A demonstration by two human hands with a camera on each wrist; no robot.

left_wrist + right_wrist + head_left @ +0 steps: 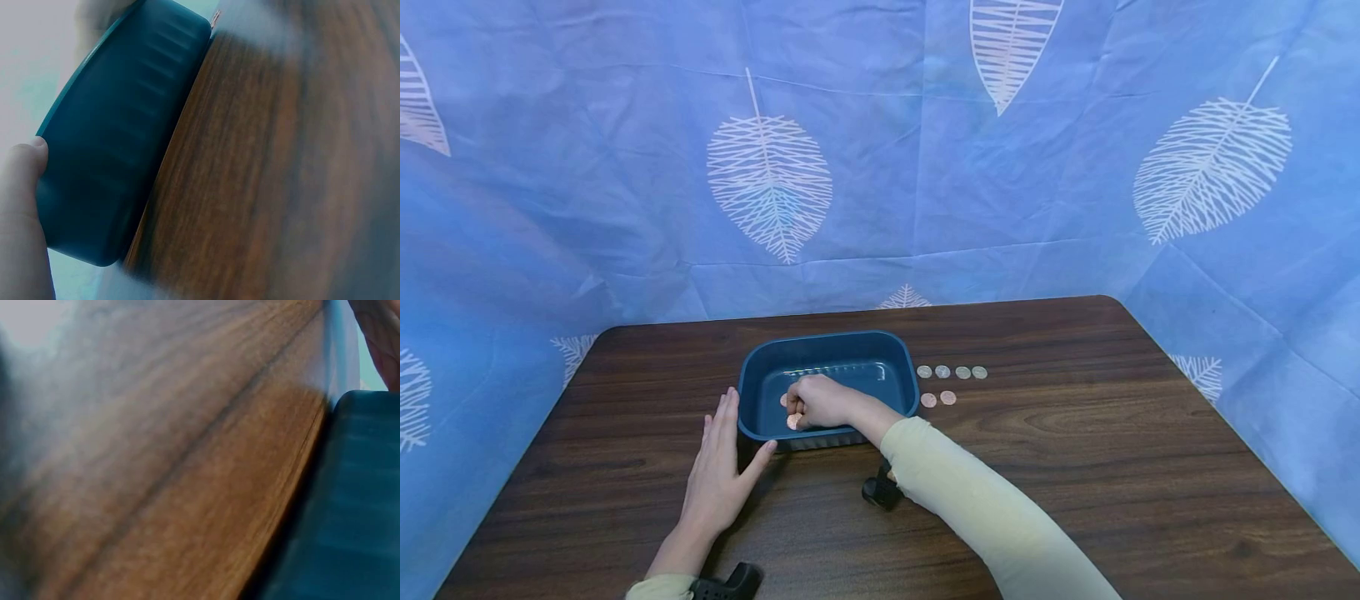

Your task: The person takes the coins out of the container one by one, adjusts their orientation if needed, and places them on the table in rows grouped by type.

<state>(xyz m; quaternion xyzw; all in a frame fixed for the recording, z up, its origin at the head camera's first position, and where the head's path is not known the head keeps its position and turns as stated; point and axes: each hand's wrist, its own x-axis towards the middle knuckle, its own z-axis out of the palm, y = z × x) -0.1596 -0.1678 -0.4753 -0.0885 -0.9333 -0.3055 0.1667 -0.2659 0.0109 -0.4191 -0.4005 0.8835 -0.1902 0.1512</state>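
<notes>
Copper-coloured coins [793, 421] sit pinched in the right hand [820, 402], which dips inside the blue tub [827, 343] near its front wall; another coin lies on the tub floor beside the fingers. The left hand [721, 467] rests flat and relaxed on the counter [1075, 467], thumb against the tub's left wall. More coins [951, 372] lie in two short rows just right of the tub. A thin coin could slip from the pinch, and a nudge from the sleeve [970, 500] might scatter those rows.
</notes>
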